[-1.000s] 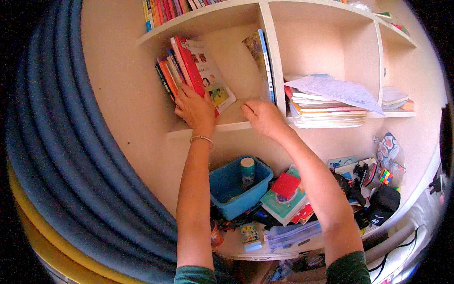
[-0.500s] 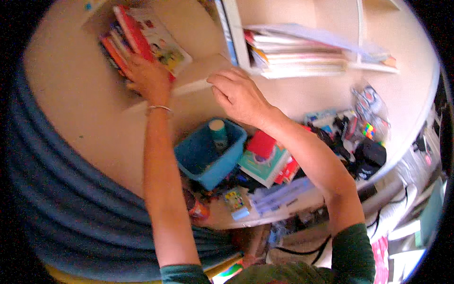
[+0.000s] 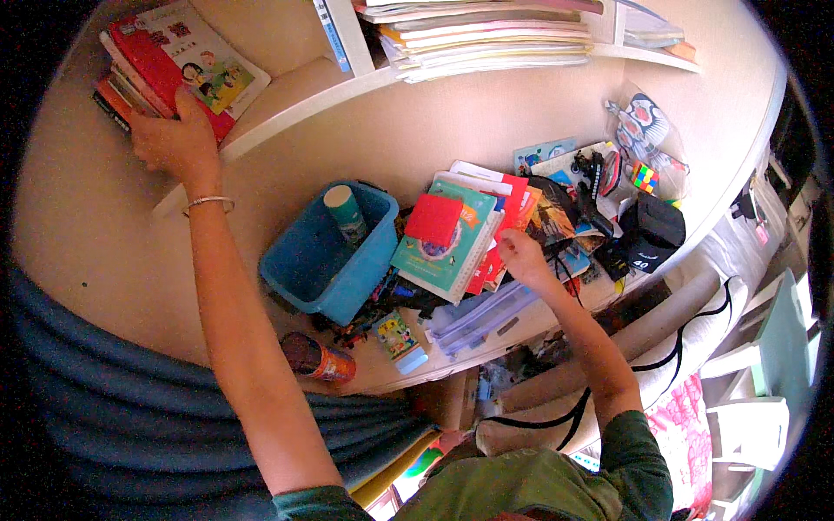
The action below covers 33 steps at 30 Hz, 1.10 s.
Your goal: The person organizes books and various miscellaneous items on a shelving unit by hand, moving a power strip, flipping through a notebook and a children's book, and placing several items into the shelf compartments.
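Note:
My left hand (image 3: 178, 139) is closed around a row of books at the upper left of the shelf, its thumb against a red book (image 3: 161, 78). Beside that, a book with a cartoon picture cover (image 3: 228, 80) leans at a slant. My right hand (image 3: 526, 258), fingers curled with nothing visible in them, is over the desk at the right edge of a book pile. On that pile lie a green book (image 3: 456, 269) and a small red booklet (image 3: 433, 219); red and orange books show underneath.
A blue plastic basket (image 3: 291, 260) holds a green canister (image 3: 346, 215). Papers (image 3: 491, 39) are stacked on the shelf. At the right lie a black pouch (image 3: 651, 227), a puzzle cube (image 3: 645, 178) and a clear bag (image 3: 647, 126). An orange can (image 3: 334, 363) is near the desk's front edge.
My right hand has come down from the shelf edge to the book pile. My left hand stays at the shelf books. The whole view has shifted, so the shelf now sits higher and further left.

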Each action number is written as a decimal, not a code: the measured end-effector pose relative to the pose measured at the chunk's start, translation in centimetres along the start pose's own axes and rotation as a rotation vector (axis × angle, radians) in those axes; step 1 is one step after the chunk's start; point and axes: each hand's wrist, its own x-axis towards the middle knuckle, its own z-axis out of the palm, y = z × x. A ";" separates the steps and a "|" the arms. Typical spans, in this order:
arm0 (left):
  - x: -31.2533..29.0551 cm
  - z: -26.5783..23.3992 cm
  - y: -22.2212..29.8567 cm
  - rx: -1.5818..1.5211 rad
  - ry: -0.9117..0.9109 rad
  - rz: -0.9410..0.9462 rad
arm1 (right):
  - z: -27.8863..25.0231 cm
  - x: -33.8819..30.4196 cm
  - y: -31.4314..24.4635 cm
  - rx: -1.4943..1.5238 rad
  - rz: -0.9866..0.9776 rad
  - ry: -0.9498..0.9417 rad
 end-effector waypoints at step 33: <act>-38.6 -3.4 10.3 -0.306 -1.075 -0.251 | 5.5 -0.7 2.3 0.042 -0.148 0.054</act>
